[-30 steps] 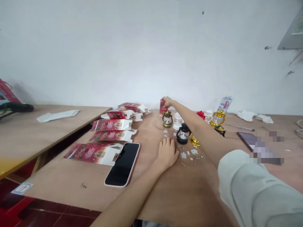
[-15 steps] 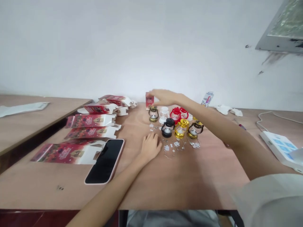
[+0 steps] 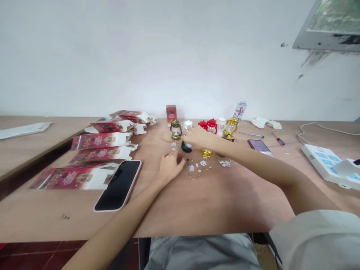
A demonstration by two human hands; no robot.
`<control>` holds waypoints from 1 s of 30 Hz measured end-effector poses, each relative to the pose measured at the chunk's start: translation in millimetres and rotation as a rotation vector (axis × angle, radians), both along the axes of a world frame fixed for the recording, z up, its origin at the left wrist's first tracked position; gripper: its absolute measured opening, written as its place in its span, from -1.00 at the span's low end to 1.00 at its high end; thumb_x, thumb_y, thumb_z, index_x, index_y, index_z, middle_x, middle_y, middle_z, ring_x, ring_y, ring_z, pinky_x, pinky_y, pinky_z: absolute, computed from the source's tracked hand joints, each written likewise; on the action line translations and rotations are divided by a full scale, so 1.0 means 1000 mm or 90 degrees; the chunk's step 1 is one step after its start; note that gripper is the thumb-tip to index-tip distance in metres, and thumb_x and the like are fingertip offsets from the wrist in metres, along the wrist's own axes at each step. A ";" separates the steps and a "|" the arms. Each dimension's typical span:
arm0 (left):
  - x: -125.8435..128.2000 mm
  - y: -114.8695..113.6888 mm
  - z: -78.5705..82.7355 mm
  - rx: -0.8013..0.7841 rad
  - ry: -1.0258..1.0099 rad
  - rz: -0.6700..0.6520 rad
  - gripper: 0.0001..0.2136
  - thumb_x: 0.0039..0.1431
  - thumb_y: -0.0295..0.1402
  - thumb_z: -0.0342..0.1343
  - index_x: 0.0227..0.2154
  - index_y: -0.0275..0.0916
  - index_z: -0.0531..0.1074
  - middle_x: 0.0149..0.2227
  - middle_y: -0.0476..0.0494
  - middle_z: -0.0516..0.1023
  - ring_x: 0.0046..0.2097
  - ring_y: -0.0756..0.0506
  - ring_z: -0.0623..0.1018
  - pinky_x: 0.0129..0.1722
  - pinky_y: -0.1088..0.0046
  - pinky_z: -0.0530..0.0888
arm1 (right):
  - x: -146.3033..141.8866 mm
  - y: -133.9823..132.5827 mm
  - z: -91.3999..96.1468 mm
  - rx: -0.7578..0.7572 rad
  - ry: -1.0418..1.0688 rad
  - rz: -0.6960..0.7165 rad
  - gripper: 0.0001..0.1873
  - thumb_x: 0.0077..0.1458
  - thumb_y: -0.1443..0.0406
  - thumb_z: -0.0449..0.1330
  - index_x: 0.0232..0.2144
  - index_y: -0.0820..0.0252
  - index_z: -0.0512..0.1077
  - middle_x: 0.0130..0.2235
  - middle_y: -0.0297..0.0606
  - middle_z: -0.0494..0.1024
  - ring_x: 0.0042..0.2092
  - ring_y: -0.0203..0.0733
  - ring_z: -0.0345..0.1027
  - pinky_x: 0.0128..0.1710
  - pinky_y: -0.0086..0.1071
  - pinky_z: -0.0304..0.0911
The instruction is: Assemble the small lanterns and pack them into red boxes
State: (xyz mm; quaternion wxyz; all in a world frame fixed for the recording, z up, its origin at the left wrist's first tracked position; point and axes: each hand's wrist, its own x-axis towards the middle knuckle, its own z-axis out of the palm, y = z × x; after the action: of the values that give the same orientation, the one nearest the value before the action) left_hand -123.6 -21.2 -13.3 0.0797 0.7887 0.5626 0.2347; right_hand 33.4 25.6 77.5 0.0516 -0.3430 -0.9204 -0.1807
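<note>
My right hand [image 3: 198, 135] reaches across the table with its fingers closed round the top of a small black lantern [image 3: 186, 147]; only the lantern's dark base and part of its clear body show below the hand. My left hand [image 3: 169, 166] lies on the table just nearer to me, thumb and fingers apart, holding nothing. Its fingertips are close to small white pieces [image 3: 174, 144]. A bronze lantern [image 3: 176, 130] stands behind the hands. Red lanterns [image 3: 212, 126], white ones and a gold lantern [image 3: 230, 128] stand beyond my right forearm. The forearm partly hides a second gold lantern [image 3: 206, 153].
Flattened red boxes [image 3: 101, 140] and a phone [image 3: 118, 186] lie at left. An upright red box [image 3: 171, 114] stands by the wall. Wire bits and white pieces [image 3: 202, 163] lie in front. At right are another phone [image 3: 260, 146], a screwdriver [image 3: 280, 141] and a power strip [image 3: 329, 165].
My right hand has come back from the upright red box and closed on the black lantern, which has shifted slightly left. My left hand stays on the table. The view has turned slightly right.
</note>
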 end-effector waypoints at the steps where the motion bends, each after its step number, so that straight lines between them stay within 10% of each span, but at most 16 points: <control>1: 0.000 -0.001 0.001 0.009 -0.035 -0.016 -0.84 0.15 -0.30 0.00 -0.27 -0.21 0.42 -0.20 -0.12 0.56 -0.09 -0.17 0.51 -0.04 0.25 0.34 | 0.009 -0.007 0.001 0.020 0.034 0.008 -0.79 -0.09 0.42 0.27 -0.31 0.25 0.43 -0.22 -0.05 0.54 -0.14 0.02 0.38 -0.15 -0.18 0.21; 8: 0.009 -0.010 0.002 -0.043 -0.058 -0.104 -0.80 0.00 -0.18 0.20 -0.31 -0.13 0.48 -0.18 -0.04 0.54 -0.07 -0.18 0.48 -0.03 0.19 0.32 | 0.069 -0.078 -0.059 -0.117 0.765 -0.070 -0.25 -0.25 0.01 0.40 -0.05 0.14 0.24 -0.08 -0.14 0.46 -0.06 -0.02 0.39 -0.10 -0.16 0.32; 11: 0.012 -0.009 -0.003 -0.065 -0.046 -0.092 -0.81 0.02 -0.24 0.19 -0.28 -0.13 0.49 -0.16 -0.05 0.52 -0.05 -0.19 0.45 -0.03 0.16 0.31 | 0.068 -0.104 -0.092 -0.241 0.924 -0.155 -0.33 -0.23 0.03 0.38 -0.09 0.18 0.32 -0.14 -0.14 0.51 -0.04 0.00 0.39 0.03 -0.05 0.27; 22: 0.004 0.001 -0.013 -0.051 -0.116 -0.112 -0.79 -0.01 -0.49 0.09 -0.30 -0.15 0.51 -0.21 -0.06 0.50 -0.08 -0.13 0.46 0.00 0.28 0.36 | 0.055 -0.121 -0.111 -0.129 0.952 -0.107 -0.51 -0.17 0.16 0.38 -0.18 0.11 0.34 -0.10 -0.22 0.42 -0.02 -0.08 0.34 0.05 -0.11 0.28; 30: 0.003 0.017 -0.019 0.017 -0.115 -0.056 -0.80 0.12 -0.28 0.11 -0.22 -0.15 0.54 -0.20 -0.12 0.48 -0.09 -0.15 0.44 -0.03 0.26 0.37 | 0.061 -0.109 -0.122 -0.159 0.955 -0.165 -0.39 -0.16 0.13 0.37 -0.06 0.12 0.29 -0.04 -0.20 0.43 0.03 -0.04 0.32 0.08 -0.08 0.24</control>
State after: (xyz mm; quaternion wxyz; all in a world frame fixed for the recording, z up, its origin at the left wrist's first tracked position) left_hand -120.4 -4.4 -32.3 0.1294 0.7892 0.5148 0.3088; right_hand 94.0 -83.8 -44.7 0.6009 -0.4822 -0.6050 0.2010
